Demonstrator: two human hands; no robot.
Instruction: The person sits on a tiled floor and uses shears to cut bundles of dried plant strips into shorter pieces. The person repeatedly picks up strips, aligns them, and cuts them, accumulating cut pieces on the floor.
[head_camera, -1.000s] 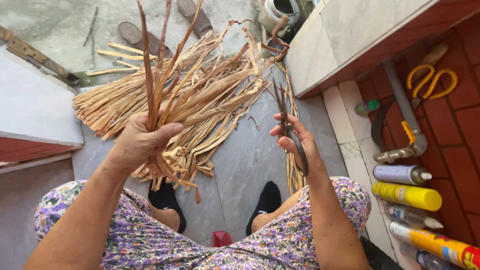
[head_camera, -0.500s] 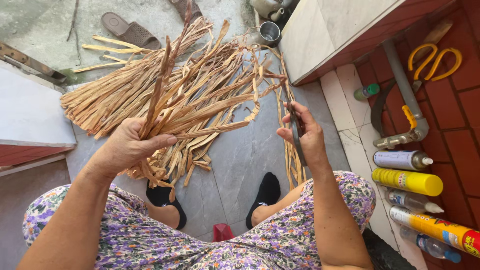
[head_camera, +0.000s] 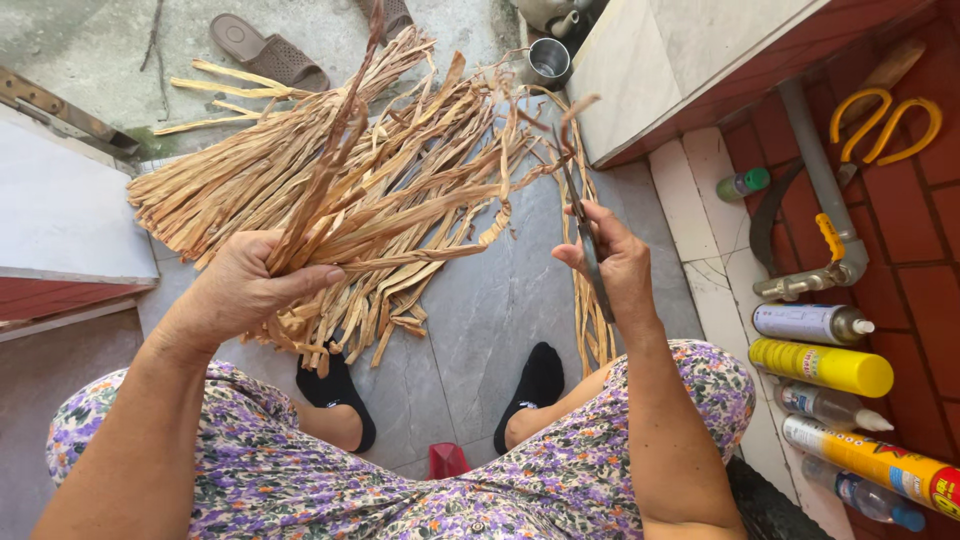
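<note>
My left hand (head_camera: 243, 290) grips a bundle of dry tan leaf strips (head_camera: 370, 190) near their cut ends, the strips fanning out up and to the right. My right hand (head_camera: 615, 262) is closed on the handles of a pair of dark scissors (head_camera: 583, 228), blades pointing up toward the strip tips. A larger heap of the same strips (head_camera: 230, 190) lies on the grey floor beneath the bundle. A thinner bunch of strips (head_camera: 592, 315) lies by my right leg.
A metal cup (head_camera: 548, 60) and two slippers (head_camera: 268, 50) sit at the far side. On the right, spray cans (head_camera: 820, 365), a green-capped bottle (head_camera: 743, 184), yellow-handled shears (head_camera: 885, 125) and a pipe (head_camera: 818, 200) line the red tiled ledge. My feet in black socks (head_camera: 535, 385) rest on the floor.
My left hand has tilted the bundle from upright down toward the right, laying it closer to the heap. My right hand with the scissors has stayed near the strip tips.
</note>
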